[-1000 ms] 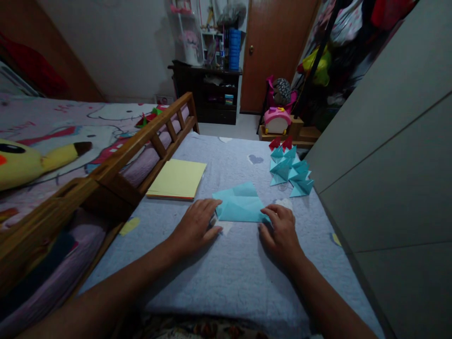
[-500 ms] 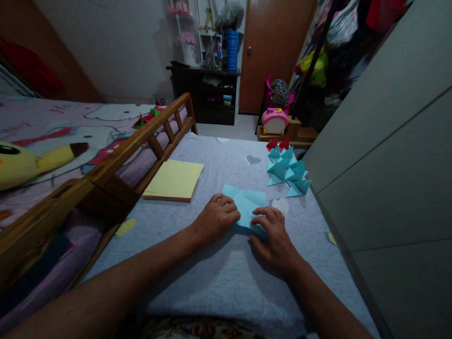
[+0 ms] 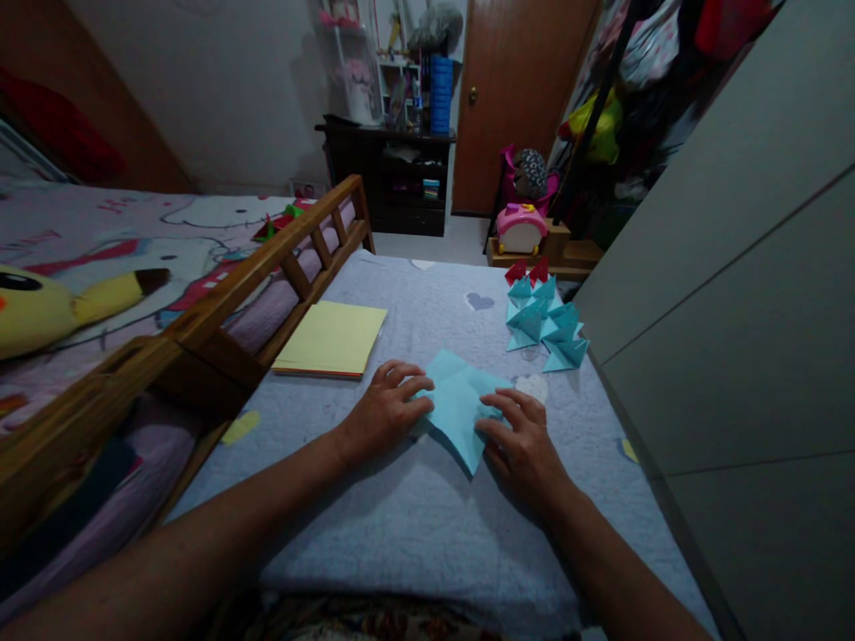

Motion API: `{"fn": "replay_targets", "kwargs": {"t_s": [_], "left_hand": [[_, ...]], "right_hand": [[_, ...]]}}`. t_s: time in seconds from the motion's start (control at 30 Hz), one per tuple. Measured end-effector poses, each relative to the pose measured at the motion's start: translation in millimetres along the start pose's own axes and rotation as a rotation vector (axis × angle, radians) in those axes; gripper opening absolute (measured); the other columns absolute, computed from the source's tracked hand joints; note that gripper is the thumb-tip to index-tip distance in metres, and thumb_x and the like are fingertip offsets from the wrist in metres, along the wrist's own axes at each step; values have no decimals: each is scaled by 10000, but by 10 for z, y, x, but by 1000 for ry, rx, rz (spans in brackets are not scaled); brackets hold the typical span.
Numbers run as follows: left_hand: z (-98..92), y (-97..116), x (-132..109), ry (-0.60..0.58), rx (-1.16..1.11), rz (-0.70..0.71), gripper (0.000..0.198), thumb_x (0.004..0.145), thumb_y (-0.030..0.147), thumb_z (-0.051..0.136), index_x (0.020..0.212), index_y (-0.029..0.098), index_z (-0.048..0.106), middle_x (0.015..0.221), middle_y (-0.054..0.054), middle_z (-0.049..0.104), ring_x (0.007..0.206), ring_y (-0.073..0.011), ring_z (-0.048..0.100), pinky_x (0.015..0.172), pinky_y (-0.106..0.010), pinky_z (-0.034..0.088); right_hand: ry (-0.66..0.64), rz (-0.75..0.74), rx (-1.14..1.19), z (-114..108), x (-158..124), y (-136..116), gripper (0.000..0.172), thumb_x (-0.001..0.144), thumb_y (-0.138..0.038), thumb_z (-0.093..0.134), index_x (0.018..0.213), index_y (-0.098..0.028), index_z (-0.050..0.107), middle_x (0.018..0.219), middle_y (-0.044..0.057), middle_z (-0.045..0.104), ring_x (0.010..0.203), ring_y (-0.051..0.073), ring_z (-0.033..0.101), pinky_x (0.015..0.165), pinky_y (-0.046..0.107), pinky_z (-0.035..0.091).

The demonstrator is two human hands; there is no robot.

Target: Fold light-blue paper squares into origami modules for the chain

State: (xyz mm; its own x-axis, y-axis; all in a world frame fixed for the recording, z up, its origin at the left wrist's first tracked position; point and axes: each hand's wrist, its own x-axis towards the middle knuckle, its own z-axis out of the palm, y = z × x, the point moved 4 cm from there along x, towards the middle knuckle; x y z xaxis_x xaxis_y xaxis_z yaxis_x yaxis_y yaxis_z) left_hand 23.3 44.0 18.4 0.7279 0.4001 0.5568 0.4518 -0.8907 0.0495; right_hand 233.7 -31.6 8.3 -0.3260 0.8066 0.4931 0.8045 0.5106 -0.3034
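Two hands press a folded blue paper flat on a bed cover.

The blue paper lies on the lilac bed cover, turned corner-down toward the person. The left hand rests its spread fingers on the paper's left edge; the right hand lays loosely spread fingers on its right side. A yellow paper pad sits to the left, folded blue pieces farther back right.

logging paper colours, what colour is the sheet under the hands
Light blue; the folded paper shows best in the head view.
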Motion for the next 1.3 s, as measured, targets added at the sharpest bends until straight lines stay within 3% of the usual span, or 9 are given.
{"fn": "replay_targets", "kwargs": {"t_s": [0.17,0.37,0.57,0.83,1.03,1.17,1.3], "left_hand": [[-36,165,23,-64,27,13,40,893,172,660,890,201,688,1127,-64,709,1089,-268,558,967,-443,408],[-1,406,22,-119,36,110,107,939,185,627,832,183,632,1012,-33,710,963,-222,594,849,-360,449],[28,371,-67,-151,66,91,160,962,148,574,809,169,616,858,-34,680,868,-216,602,737,-339,478],[17,352,-95,-114,5,48,184,980,160,540,816,166,624,861,-38,695,822,-200,616,733,-351,504],[36,338,-127,-161,-54,26,167,955,129,531,811,159,608,868,-46,691,763,-184,629,705,-341,531],[2,352,-115,-193,-120,-36,131,915,149,523,814,165,604,815,-54,666,709,-187,618,651,-333,530],[-40,395,-101,-167,-165,-84,127,859,246,570,936,161,627,906,-87,687,765,-216,648,659,-354,544]], "right_hand": [[-72,-1,81,30,32,-32,209,851,-47,599,962,-200,689,1051,89,677,996,250,547,895,428,465],[-108,-13,130,22,42,-79,149,907,-107,572,971,-195,674,979,76,687,953,238,548,879,426,439],[-123,23,87,8,44,-74,116,898,-132,607,973,-199,667,1023,72,689,981,246,554,902,436,390],[-91,75,84,0,41,-34,130,897,-134,604,993,-196,668,1062,84,682,1003,248,553,933,440,392],[-31,94,53,-14,21,5,153,888,-122,601,982,-215,679,1132,81,679,1110,276,527,989,474,370],[-29,71,74,-14,26,2,135,911,-139,586,945,-220,688,1052,64,701,1072,261,541,982,469,356],[-56,45,106,-22,50,-28,134,936,-156,556,924,-215,676,946,49,704,1001,245,555,954,457,344]]}}
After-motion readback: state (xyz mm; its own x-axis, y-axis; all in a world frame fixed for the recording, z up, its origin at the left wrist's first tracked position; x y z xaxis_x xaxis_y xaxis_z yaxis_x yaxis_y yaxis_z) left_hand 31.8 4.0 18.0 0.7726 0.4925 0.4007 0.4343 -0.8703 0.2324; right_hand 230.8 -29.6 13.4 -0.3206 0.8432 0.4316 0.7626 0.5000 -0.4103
